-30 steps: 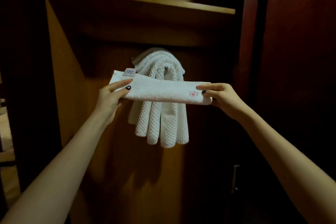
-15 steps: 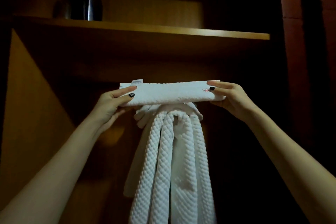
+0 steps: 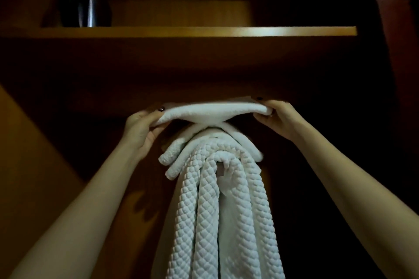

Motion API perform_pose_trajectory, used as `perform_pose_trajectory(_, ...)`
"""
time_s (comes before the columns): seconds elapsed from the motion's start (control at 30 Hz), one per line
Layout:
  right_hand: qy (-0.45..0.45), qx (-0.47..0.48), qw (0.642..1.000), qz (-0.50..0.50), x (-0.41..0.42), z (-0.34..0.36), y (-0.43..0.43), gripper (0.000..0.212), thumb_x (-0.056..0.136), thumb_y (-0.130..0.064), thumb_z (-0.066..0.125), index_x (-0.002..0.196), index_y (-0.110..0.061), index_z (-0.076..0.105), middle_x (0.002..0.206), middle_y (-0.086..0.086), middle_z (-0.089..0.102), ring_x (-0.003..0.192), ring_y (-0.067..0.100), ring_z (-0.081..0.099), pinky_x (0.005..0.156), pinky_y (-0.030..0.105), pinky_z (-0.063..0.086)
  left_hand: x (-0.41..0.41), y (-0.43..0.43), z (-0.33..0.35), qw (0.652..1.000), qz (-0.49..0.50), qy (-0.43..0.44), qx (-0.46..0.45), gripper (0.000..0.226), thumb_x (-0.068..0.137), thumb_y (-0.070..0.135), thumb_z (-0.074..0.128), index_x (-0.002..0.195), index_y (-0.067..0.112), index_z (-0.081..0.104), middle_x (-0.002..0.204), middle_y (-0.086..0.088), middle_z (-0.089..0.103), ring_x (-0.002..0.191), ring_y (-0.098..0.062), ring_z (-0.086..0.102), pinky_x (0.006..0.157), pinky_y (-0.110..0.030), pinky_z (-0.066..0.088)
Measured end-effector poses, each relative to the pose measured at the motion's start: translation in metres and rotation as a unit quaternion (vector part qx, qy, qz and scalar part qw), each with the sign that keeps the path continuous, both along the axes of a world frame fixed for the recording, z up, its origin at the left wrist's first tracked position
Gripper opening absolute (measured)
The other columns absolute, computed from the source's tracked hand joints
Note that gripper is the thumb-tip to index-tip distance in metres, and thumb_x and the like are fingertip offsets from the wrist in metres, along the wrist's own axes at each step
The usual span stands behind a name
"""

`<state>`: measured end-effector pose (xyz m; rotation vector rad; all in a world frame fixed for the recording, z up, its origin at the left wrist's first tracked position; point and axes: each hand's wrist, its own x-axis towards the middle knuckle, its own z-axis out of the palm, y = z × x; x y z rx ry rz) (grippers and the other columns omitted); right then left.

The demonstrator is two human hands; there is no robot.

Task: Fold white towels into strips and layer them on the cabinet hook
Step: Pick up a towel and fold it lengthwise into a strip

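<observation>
Plainly the work is well along. Inside the dim wooden cabinet point(image 3: 34, 165), below its shelf point(image 3: 204, 31) where a dark vessel point(image 3: 86, 9) stands at the left, a thick bundle of hung towels point(image 3: 226, 210) drapes from one point and runs out of the bottom of the view. It looks like several strips, judging by the separate rolled edges fanning out at its upper left. The hook is hidden under them. What is left, as far as I can judge, is to settle the one strip in hand and let its ends fall. Whether more towels wait to be folded cannot be told.

That folded strip point(image 3: 213, 112) lies crosswise on top of the bundle. Its middle touches the crown and its two ends are lifted out to the sides, close under the shelf's dark underside. It is a thick, flat band with a smooth, fine pile — quite unlike the quilted diamond weave of the towels below it — and its left end sits a little lower than its right.

The left hand point(image 3: 140, 129) pinches the left end, thumb on top and fingers curled beneath. The right hand point(image 3: 276, 118) grips the right end, its fingers wrapped round the fold. The nails show dark polish.
</observation>
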<state>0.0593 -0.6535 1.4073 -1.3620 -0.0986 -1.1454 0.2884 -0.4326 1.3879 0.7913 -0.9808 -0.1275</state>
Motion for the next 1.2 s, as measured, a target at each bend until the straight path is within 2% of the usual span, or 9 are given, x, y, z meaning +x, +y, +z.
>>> perform_pose_trajectory(0.1, -0.033, -0.013, 0.999, 0.011, -0.001, 0.015, 0.0, 0.027, 0.095, -0.001, 0.05, 0.118, -0.005, 0.064, 0.109, 0.007, 0.07, 0.099, 0.016, 0.068, 0.071, 0.025, 0.056, 0.0, 0.001, 0.019, 0.999, 0.001, -0.005, -0.047, 0.013, 0.09, -0.003, 0.058, 0.098, 0.003, 0.066, 0.09, -0.006, 0.075, 0.087, -0.013, 0.073, 0.069, -0.022, 0.057)
perform_pose_trajectory(0.2, -0.066, -0.019, 0.998, 0.01, -0.004, 0.026, -0.001, 0.023, 0.095, 0.001, 0.049, 0.108, -0.008, 0.067, 0.103, 0.006, 0.071, 0.088, 0.013, 0.071, 0.067, 0.024, 0.056, 0.002, 0.0, 0.027, 0.997, -0.003, -0.047, -0.057, 0.022, 0.089, -0.004, 0.057, 0.096, 0.012, 0.07, 0.091, -0.002, 0.076, 0.091, -0.013, 0.072, 0.07, -0.023, 0.057)
perform_pose_trajectory(0.4, 0.007, 0.017, 1.0, -0.004, 0.016, 0.007, -0.014, 0.03, 0.095, 0.003, 0.05, 0.124, -0.002, 0.057, 0.115, 0.01, 0.064, 0.101, 0.018, 0.064, 0.076, 0.027, 0.054, 0.014, -0.024, 0.01, 0.999, 0.032, 0.022, -0.024, 0.022, 0.087, -0.007, 0.062, 0.094, 0.013, 0.069, 0.092, 0.0, 0.074, 0.089, -0.013, 0.07, 0.07, -0.024, 0.057)
perform_pose_trajectory(0.57, 0.006, 0.019, 1.0, -0.005, 0.029, -0.011, -0.024, 0.023, 0.092, 0.003, 0.056, 0.115, -0.001, 0.061, 0.115, 0.012, 0.066, 0.104, 0.021, 0.066, 0.076, 0.027, 0.056, 0.026, -0.026, -0.013, 0.998, 0.039, 0.04, 0.006, 0.022, 0.089, -0.007, 0.058, 0.094, 0.012, 0.068, 0.092, -0.004, 0.072, 0.082, -0.011, 0.072, 0.064, -0.02, 0.056)
perform_pose_trajectory(0.67, 0.037, 0.023, 0.999, -0.017, 0.031, -0.029, -0.032, 0.012, 0.089, 0.009, 0.056, 0.097, 0.006, 0.065, 0.1, 0.017, 0.069, 0.085, 0.02, 0.073, 0.066, 0.027, 0.058, 0.028, -0.026, -0.033, 0.998, 0.041, 0.022, 0.053, 0.016, 0.091, 0.001, 0.059, 0.093, 0.014, 0.068, 0.085, 0.0, 0.075, 0.081, -0.009, 0.072, 0.062, -0.017, 0.055)
perform_pose_trajectory(0.77, 0.096, -0.005, 0.995, -0.04, 0.033, -0.05, -0.038, 0.008, 0.085, 0.01, 0.057, 0.086, 0.015, 0.063, 0.087, 0.021, 0.063, 0.076, 0.024, 0.069, 0.068, 0.03, 0.058, 0.027, -0.024, -0.042, 0.997, 0.034, 0.013, 0.063, 0.008, 0.092, 0.007, 0.061, 0.094, 0.01, 0.068, 0.083, 0.003, 0.076, 0.08, -0.006, 0.072, 0.059, -0.015, 0.054)
perform_pose_trajectory(0.9, 0.097, -0.02, 0.995, -0.027, 0.03, -0.058, -0.041, 0.008, 0.086, 0.007, 0.058, 0.08, 0.007, 0.064, 0.067, 0.009, 0.055, 0.065, 0.016, 0.06, 0.065, 0.026, 0.055, 0.024, -0.024, -0.038, 0.997, 0.037, 0.013, 0.073, 0.006, 0.092, 0.008, 0.062, 0.094, 0.007, 0.068, 0.081, -0.001, 0.076, 0.083, -0.012, 0.073, 0.061, -0.016, 0.055)
perform_pose_trajectory(1.07, 0.045, 0.033, 0.998, -0.028, 0.034, -0.047, -0.04, 0.013, 0.089, 0.007, 0.058, 0.097, 0.006, 0.067, 0.086, 0.011, 0.07, 0.08, 0.017, 0.069, 0.064, 0.023, 0.056, 0.015, -0.032, -0.018, 0.997, 0.034, 0.06, 0.028, 0.011, 0.09, -0.003, 0.06, 0.096, 0.005, 0.065, 0.084, -0.006, 0.073, 0.078, -0.011, 0.072, 0.06, -0.018, 0.056)
perform_pose_trajectory(1.2, 0.125, -0.022, 0.991, -0.05, 0.038, -0.068, -0.038, 0.022, 0.09, 0.0, 0.06, 0.071, -0.003, 0.071, 0.073, 0.01, 0.066, 0.065, 0.017, 0.067, 0.06, 0.027, 0.054, 0.02, -0.031, -0.039, 0.991, 0.005, 0.089, 0.098, 0.009, 0.091, -0.003, 0.058, 0.096, -0.008, 0.063, 0.091, -0.018, 0.069, 0.078, -0.02, 0.072, 0.064, -0.022, 0.059)
